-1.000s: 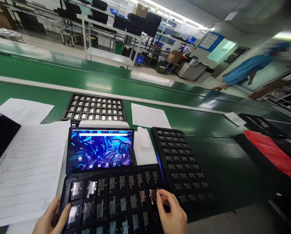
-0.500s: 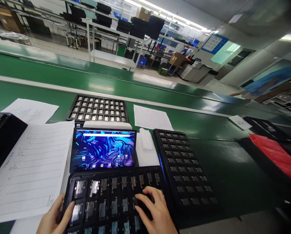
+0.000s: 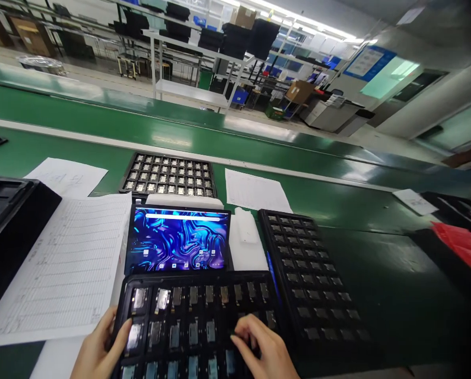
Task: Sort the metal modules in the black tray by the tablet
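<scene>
My left hand (image 3: pixel 101 342) grips the left edge of a black compartment tray (image 3: pixel 198 280), its thumb resting over the rim. Rows of small flat metallic modules (image 3: pixel 193 332) sit in the tray's pockets. Over the right part of the same tray, my right hand (image 3: pixel 262 345) has thumb and fingertips pinched together. A tiny dark edge shows at those fingertips, too small to name. Beside the pinch, a pocket in the second row looks dark. Just behind the tray a tablet (image 3: pixel 180 239) leans with its screen lit in blue and purple swirls.
Another black tray of modules (image 3: pixel 298 258) lies to the right, and one more (image 3: pixel 172 176) behind the tablet. White foam (image 3: pixel 249 237) stands beside the tablet. Printed sheets (image 3: pixel 65 263) and a black tray stack (image 3: pixel 30 226) occupy the left; red plastic (image 3: pixel 462 245) lies far right.
My right fingertips have closed into a pinch, and the second-row pocket beside them now looks dark. My left hand still holds the tray edge. The whole view has shifted slightly.
</scene>
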A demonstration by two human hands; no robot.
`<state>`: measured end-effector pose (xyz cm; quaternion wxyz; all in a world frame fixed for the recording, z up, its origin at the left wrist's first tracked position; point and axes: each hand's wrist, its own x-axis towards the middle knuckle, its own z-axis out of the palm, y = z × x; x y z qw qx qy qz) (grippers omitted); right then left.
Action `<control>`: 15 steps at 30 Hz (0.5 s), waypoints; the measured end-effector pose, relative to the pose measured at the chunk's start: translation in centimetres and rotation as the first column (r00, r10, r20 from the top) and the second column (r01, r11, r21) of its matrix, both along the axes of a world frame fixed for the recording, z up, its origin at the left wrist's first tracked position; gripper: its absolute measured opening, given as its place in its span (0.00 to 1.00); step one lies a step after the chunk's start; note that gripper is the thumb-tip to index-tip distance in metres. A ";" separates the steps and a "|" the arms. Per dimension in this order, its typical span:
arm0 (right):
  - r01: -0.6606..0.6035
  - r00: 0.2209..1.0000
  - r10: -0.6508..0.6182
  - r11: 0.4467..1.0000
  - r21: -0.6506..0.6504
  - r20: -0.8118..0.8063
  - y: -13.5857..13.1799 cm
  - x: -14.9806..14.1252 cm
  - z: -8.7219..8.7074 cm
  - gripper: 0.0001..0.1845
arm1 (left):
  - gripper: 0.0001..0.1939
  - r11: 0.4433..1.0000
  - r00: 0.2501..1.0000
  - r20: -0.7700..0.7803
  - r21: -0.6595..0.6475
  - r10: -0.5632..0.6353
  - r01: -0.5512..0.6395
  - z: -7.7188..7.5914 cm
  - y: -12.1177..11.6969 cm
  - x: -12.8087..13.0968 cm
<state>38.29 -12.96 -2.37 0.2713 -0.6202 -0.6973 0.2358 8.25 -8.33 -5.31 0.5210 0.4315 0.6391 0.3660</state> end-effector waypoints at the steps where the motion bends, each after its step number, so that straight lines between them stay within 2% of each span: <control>1: 0.064 0.997 -0.063 0.998 0.029 -0.045 -0.3 0.0 -0.5 0.04 | 0.27 1.000 1.000 0.010 -0.006 -0.001 0.001 0.1 0.0 0.0; 4: 0.240 0.964 -0.225 0.965 0.104 -0.139 -0.7 -1.0 -1.8 0.04 | 0.26 1.000 0.999 0.031 -0.010 -0.015 0.015 0.2 -0.1 0.1; 7: 0.373 0.928 -0.357 0.884 0.281 -0.107 -0.8 -2.8 -2.7 0.05 | 0.25 1.000 1.000 0.018 0.011 -0.019 0.019 0.1 -0.1 0.2; 9: 0.400 0.911 -0.404 0.826 0.397 -0.079 -0.9 -4.0 -3.1 0.04 | 0.25 1.000 1.000 0.011 0.022 -0.017 0.017 0.0 -0.1 0.2; 10: 0.394 0.912 -0.402 0.814 0.427 -0.077 -0.9 -4.4 -3.3 0.04 | 0.25 1.000 1.000 0.013 0.024 -0.015 0.014 0.0 -0.1 0.2; 13: 0.365 0.924 -0.379 0.828 0.426 -0.053 -1.4 -4.8 -4.0 0.06 | 0.25 1.000 1.000 0.008 0.025 -0.007 0.007 -0.2 -0.2 0.2; 15: 0.326 0.927 -0.373 0.848 0.419 0.034 -2.0 -4.6 -4.4 0.09 | 0.26 1.000 1.000 0.004 0.022 -0.005 0.005 -0.3 -0.3 0.2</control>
